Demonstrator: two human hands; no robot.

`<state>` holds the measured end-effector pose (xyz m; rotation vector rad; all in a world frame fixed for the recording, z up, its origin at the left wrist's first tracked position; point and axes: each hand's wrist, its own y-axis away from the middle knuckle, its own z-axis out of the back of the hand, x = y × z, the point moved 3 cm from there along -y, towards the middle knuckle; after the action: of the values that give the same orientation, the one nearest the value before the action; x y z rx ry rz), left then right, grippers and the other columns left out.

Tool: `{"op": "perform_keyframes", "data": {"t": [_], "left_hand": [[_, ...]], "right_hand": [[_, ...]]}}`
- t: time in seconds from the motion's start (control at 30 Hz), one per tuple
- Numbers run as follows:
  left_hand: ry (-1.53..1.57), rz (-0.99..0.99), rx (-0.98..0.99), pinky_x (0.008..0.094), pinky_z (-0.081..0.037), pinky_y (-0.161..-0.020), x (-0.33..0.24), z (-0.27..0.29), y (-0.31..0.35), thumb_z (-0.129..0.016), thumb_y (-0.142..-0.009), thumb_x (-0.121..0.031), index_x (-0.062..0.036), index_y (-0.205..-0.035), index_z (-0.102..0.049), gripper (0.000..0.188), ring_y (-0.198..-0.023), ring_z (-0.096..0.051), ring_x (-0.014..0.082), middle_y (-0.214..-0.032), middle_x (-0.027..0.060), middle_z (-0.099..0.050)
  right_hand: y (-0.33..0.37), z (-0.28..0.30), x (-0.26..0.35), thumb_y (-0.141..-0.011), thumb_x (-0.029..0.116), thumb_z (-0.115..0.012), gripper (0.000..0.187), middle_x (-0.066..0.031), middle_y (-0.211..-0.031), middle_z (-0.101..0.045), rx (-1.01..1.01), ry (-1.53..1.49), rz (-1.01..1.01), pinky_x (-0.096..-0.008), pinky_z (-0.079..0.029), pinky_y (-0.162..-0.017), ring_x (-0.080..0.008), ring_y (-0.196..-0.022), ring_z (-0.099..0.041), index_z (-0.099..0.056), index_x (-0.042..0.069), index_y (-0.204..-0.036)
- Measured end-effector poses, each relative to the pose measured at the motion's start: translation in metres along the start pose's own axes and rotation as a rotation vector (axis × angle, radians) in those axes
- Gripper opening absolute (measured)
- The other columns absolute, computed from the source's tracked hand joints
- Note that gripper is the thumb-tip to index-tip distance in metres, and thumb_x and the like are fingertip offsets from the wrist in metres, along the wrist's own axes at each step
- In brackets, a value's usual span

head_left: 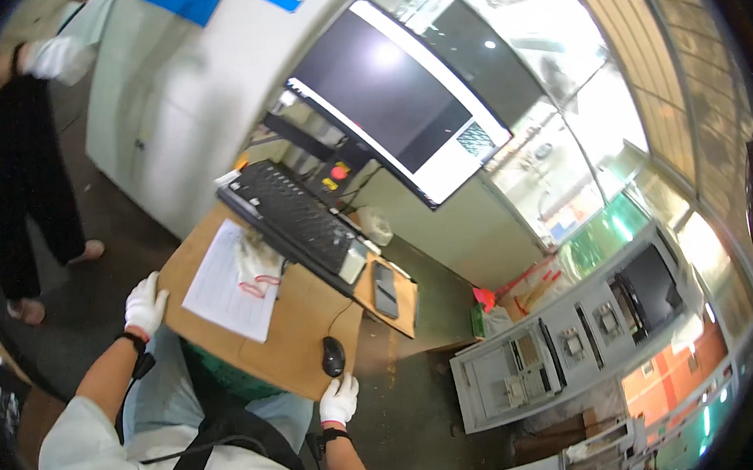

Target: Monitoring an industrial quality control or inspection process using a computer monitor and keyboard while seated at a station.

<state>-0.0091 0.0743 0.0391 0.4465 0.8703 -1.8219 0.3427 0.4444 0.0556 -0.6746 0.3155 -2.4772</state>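
Observation:
A wooden tabletop [235, 336] stands in front of me. My left hand [144, 309], in a white knit glove, is closed on its left edge, the thumb toward the top. At the near right corner my right hand [339, 400], gloved too, grips the edge just below a black computer mouse [333, 357]. The undersides of both hands are hidden. A printed paper sheet [223, 285] lies on the wood, with a white glove [259, 262] with red cuffs on it. Beyond them is a black keyboard [292, 215] on a raised shelf.
A large monitor [384, 86] hangs over the keyboard, near a red button [338, 173]. A phone [385, 288] lies on a small wooden board. A grey machine cabinet [567, 335] stands at right. At far left stands a person in black trousers [24, 190], wearing a white glove.

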Motion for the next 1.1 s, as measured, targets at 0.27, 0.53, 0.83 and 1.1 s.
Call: {"op": "perform_keyframes", "data": {"t": [0.27,0.53,0.83,1.1], "left_hand": [[-0.155,0.08,0.066,0.0524,-0.054,-0.089,0.001,-0.011,-0.011,-0.064,-0.098,-0.035,-0.0077,-0.142,-0.053,0.052,-0.101,-0.068,0.0414,-0.114,0.0212,-0.069],[-0.17,0.122,0.159,0.0524,-0.054,-0.09,-0.011,-0.023,-0.028,-0.064,-0.098,-0.035,-0.0087,-0.142,-0.053,0.053,-0.101,-0.068,0.0416,-0.115,0.0205,-0.069],[-0.165,0.079,0.158,0.0529,-0.053,-0.09,-0.019,-0.065,-0.064,-0.061,-0.101,-0.037,-0.0077,-0.148,-0.05,0.057,-0.104,-0.067,0.0412,-0.118,0.0201,-0.068],[-0.147,0.076,0.246,0.0523,-0.053,-0.094,-0.031,-0.08,-0.083,-0.059,-0.102,-0.041,-0.0103,-0.151,-0.047,0.06,-0.109,-0.067,0.042,-0.127,0.0208,-0.067]], "right_hand": [[-0.01,-0.008,0.001,-0.102,0.028,-0.055,0.046,-0.0257,-0.148,-0.055,-0.01,-0.03,0.019,-0.0519,-0.05,-0.104,-0.0466,-0.124,-0.061,-0.059,0.007,-0.143],[-0.037,-0.014,0.006,-0.104,0.025,-0.052,0.044,-0.028,-0.145,-0.056,0.018,-0.003,0.025,-0.0513,-0.048,-0.107,-0.0468,-0.128,-0.059,-0.059,0.004,-0.142],[-0.081,-0.039,-0.014,-0.103,0.024,-0.052,0.044,-0.0289,-0.147,-0.055,-0.075,-0.012,0.114,-0.0539,-0.051,-0.101,-0.0483,-0.122,-0.061,-0.058,0.004,-0.142],[-0.097,-0.045,-0.022,-0.102,0.024,-0.053,0.045,-0.0273,-0.147,-0.055,-0.084,0.025,0.086,-0.0535,-0.052,-0.1,-0.0475,-0.12,-0.062,-0.057,0.006,-0.143]]}}
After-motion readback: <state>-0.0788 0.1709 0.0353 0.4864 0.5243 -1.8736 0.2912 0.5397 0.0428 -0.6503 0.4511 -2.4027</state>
